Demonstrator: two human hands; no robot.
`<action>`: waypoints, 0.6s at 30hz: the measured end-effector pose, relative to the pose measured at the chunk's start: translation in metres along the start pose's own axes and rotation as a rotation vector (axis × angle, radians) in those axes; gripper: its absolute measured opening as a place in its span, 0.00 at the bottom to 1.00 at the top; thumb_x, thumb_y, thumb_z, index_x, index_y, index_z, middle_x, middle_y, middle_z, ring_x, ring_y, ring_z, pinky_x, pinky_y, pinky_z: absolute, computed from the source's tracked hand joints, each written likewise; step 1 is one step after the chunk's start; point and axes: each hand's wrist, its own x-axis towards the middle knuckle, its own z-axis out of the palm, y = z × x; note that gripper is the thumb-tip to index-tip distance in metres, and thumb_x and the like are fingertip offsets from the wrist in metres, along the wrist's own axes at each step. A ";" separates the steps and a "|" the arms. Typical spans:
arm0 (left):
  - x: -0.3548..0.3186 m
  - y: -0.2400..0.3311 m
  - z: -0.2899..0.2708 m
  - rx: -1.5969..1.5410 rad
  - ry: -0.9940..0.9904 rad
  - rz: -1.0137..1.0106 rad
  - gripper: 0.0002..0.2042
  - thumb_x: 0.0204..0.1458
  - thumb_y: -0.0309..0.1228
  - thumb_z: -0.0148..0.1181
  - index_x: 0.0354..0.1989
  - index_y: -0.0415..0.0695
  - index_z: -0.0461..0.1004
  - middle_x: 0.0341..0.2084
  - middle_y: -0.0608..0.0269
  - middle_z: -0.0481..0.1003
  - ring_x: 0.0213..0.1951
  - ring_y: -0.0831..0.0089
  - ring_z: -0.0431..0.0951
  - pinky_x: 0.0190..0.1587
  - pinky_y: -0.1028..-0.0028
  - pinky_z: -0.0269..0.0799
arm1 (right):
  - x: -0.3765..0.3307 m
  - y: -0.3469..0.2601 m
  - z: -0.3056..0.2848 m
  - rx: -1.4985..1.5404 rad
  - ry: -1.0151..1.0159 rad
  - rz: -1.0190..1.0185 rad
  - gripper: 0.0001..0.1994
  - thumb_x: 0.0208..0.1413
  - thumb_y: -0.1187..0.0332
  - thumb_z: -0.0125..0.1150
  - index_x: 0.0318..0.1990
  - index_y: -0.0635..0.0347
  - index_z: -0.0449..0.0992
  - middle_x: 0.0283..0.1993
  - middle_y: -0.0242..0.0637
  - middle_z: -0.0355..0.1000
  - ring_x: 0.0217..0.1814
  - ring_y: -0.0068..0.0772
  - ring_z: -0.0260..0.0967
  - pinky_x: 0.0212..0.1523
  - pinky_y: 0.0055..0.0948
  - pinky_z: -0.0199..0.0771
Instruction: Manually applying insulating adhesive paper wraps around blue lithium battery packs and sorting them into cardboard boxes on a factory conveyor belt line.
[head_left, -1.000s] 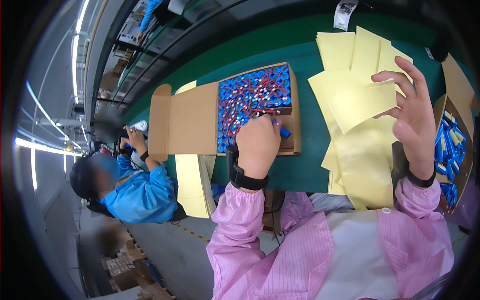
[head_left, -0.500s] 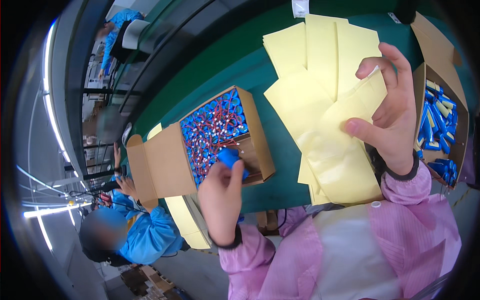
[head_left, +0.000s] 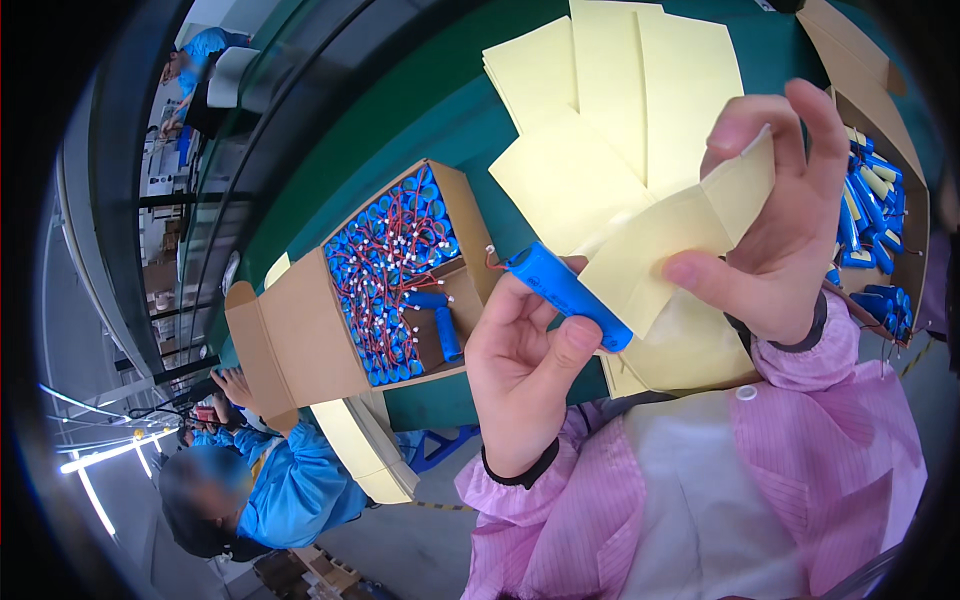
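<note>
Between the thumb and fingers of my left hand (head_left: 525,375) is a blue cylindrical battery (head_left: 565,295) with a short red lead and white connector at its far end. My right hand (head_left: 775,220) pinches a pale yellow sticker strip (head_left: 665,255), whose lower end meets the battery's side. Beneath it, several pale yellow sheets (head_left: 570,180) lie fanned out on the green table. To the left, an open cardboard box (head_left: 465,215) holds many upright blue batteries (head_left: 390,240) with tangled red wires; two lie on their sides in its near part.
At the right, another open cardboard box (head_left: 915,180) contains blue batteries (head_left: 875,215) bearing yellow strips. More yellow sheets (head_left: 365,450) stick out past the left box's flap (head_left: 300,330). A person in blue (head_left: 295,495) works at the left; another is farther back.
My left hand has lifted a battery out of the left box and brought it right, against the yellow strip. My right hand still holds the strip. The whole view has shifted slightly.
</note>
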 end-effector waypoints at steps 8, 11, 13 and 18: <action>0.006 -0.004 0.010 0.155 0.078 0.088 0.20 0.55 0.36 0.59 0.49 0.33 0.65 0.39 0.56 0.75 0.33 0.70 0.78 0.30 0.73 0.77 | 0.006 -0.010 0.002 -0.140 -0.070 -0.099 0.55 0.31 0.80 0.72 0.68 0.52 0.41 0.47 0.41 0.57 0.40 0.26 0.59 0.35 0.20 0.65; 0.004 -0.002 0.003 0.033 0.000 0.055 0.19 0.52 0.27 0.59 0.51 0.33 0.63 0.44 0.54 0.71 0.42 0.69 0.75 0.37 0.71 0.78 | 0.007 -0.005 0.005 -0.235 -0.080 -0.245 0.55 0.32 0.80 0.72 0.68 0.50 0.41 0.47 0.41 0.57 0.40 0.26 0.59 0.35 0.20 0.65; 0.004 -0.002 0.000 -0.075 -0.067 0.015 0.21 0.50 0.18 0.59 0.52 0.32 0.62 0.49 0.52 0.68 0.50 0.68 0.71 0.45 0.70 0.78 | 0.005 -0.001 0.007 -0.214 -0.064 -0.255 0.55 0.32 0.79 0.72 0.68 0.49 0.41 0.47 0.41 0.57 0.41 0.26 0.58 0.35 0.20 0.65; 0.002 -0.002 -0.002 -0.078 -0.053 0.005 0.21 0.50 0.17 0.59 0.52 0.32 0.61 0.50 0.52 0.68 0.51 0.67 0.71 0.45 0.69 0.78 | 0.010 -0.031 0.002 -0.539 -0.231 0.098 0.55 0.32 0.79 0.72 0.68 0.48 0.41 0.47 0.41 0.57 0.41 0.26 0.58 0.36 0.20 0.65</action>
